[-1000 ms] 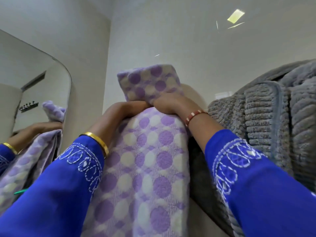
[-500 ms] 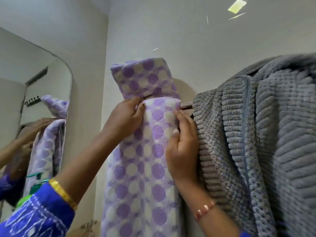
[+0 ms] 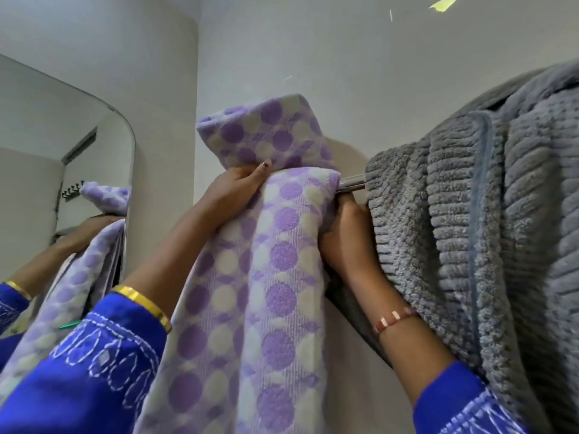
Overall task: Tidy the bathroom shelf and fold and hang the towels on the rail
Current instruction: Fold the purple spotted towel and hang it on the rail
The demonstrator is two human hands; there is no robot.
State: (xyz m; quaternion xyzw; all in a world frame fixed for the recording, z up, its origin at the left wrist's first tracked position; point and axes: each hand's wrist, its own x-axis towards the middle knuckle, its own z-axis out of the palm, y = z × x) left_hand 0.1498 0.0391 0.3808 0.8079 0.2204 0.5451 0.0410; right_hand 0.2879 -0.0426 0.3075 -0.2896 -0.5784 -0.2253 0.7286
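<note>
Purple-dotted towel [image 3: 266,261] gripped by both raised hands, left hand [image 3: 233,191] and right hand [image 3: 346,233].

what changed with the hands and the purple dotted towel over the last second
The right hand left the top fold, crossed the towel's front, and now sits at the right edge of the purple dotted towel, just under the rail. The left hand shifted to grip the left side of the fold. The towel stays draped over the rail; the grey towel has not moved.

Soft even indoor light, bright glare patch [image 3: 440,2] at top edge, wide-angle bending at edges, slight blur lower corners.
</note>
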